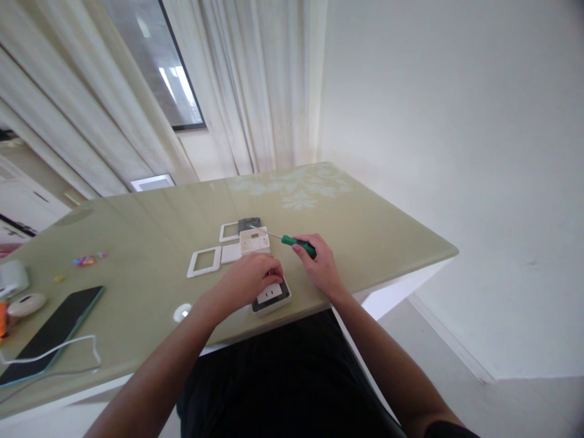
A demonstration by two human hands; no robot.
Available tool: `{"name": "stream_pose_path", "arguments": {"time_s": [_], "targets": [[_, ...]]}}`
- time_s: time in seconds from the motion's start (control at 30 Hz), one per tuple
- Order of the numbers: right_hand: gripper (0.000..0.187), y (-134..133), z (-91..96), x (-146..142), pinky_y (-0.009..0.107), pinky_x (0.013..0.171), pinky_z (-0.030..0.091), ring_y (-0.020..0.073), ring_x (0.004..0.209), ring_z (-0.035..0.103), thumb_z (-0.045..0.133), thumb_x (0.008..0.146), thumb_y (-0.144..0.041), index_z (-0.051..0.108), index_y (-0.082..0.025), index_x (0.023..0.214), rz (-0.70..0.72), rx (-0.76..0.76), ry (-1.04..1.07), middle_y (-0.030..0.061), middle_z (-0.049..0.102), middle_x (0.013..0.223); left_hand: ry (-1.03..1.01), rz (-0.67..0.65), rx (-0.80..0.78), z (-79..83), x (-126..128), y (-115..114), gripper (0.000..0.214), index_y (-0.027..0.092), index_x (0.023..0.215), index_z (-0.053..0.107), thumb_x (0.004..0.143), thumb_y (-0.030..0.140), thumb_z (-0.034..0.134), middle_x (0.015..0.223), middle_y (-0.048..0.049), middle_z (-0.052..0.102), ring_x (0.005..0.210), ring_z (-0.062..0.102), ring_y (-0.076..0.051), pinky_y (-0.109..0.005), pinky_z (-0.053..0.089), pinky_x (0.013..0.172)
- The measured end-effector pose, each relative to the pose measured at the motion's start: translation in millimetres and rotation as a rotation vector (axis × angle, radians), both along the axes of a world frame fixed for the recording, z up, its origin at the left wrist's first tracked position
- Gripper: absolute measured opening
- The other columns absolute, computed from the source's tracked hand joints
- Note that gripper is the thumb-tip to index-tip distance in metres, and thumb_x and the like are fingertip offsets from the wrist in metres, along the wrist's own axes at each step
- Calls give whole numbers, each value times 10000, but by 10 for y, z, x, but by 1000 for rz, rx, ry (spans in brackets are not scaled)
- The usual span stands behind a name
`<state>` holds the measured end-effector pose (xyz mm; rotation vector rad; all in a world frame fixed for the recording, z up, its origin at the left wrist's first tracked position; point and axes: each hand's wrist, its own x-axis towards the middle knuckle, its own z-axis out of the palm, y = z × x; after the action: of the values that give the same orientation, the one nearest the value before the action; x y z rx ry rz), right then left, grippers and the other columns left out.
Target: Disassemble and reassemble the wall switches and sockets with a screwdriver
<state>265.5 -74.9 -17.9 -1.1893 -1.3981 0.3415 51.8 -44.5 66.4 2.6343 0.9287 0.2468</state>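
My right hand (320, 263) is closed round the green handle of a screwdriver (298, 244), its shaft pointing left over a white mounting box (255, 241). Fingers pinched, my left hand (255, 274) is at the far side of a wall socket (270, 296) with a white face and dark surround. Whatever is between those fingertips is too small or hidden to name. Beyond the mounting box is a dark grey socket part (249, 224). To the left lie a white frame (204, 262), a second white frame (228, 231) and a white plate (230, 253).
A phone (52, 334) with a white cable (59, 348) lies on the table (150, 243) at left. Near it are a white mouse (27, 305) and small colourful bits (86, 260). A round white object (182, 312) sits by my left forearm. The wall (456, 152) stands at right.
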Motion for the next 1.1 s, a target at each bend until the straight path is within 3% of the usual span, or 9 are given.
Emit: {"name": "stream_pose_path", "arguments": {"time_s": [0.37,0.5,0.57,0.63,0.7,0.83,0.97,1.1], "targets": [[165,-7,28,-20,418,983,586,254,1034,732,742,1013,-368,807,-259,1119,2,6,48,80,782,1079,-17,102,-55,-115,-42,58,169,260,800,853,928,316,758,750,-6,802,675,727,-200,-288,527,627],[157,-24,53,-34,406,958,591,248,1011,737,786,973,-360,828,-262,1088,-30,43,113,74,789,1051,-70,96,63,-205,-124,-119,227,275,922,892,1018,361,705,993,-71,828,1009,749,-296,-423,580,960],[187,-33,68,-30,380,884,607,235,964,744,814,955,-380,819,-250,1090,-62,86,179,71,790,1037,-118,116,118,-299,-206,-238,270,266,1168,866,1066,385,648,1255,-106,806,1226,702,-351,-525,523,1134],[243,-38,106,-11,329,738,604,199,820,729,851,931,-411,786,-229,1078,-94,154,268,48,776,958,-170,158,154,-436,-319,-330,459,248,1455,728,1056,469,675,1505,-141,701,1406,616,-403,-609,467,1222],[306,-40,194,22,273,596,548,148,669,667,895,898,-428,733,-224,1058,-115,248,362,8,745,880,-224,184,137,-594,-451,-377,721,242,1591,591,980,579,770,1603,-159,625,1474,570,-432,-643,453,1251],[438,-22,551,59,226,475,445,94,567,576,938,856,-492,641,-267,1087,-64,421,476,-18,731,919,-321,212,-38,-827,-668,-371,765,252,1623,508,983,587,759,1622,-157,597,1471,607,-395,-575,500,1250],[507,78,942,-44,221,418,382,76,497,480,908,832,-646,627,-270,1022,73,456,481,-53,628,794,-378,247,-87,-846,-720,-352,781,246,1611,495,959,568,781,1635,-154,580,1501,583,-394,-578,471,1279],[418,202,1087,-224,214,429,388,78,490,462,790,954,-635,602,-263,979,165,399,394,-75,547,730,-380,260,-97,-789,-677,-369,756,245,1546,538,923,559,828,1572,-141,612,1441,621,-381,-564,499,1250]]}}
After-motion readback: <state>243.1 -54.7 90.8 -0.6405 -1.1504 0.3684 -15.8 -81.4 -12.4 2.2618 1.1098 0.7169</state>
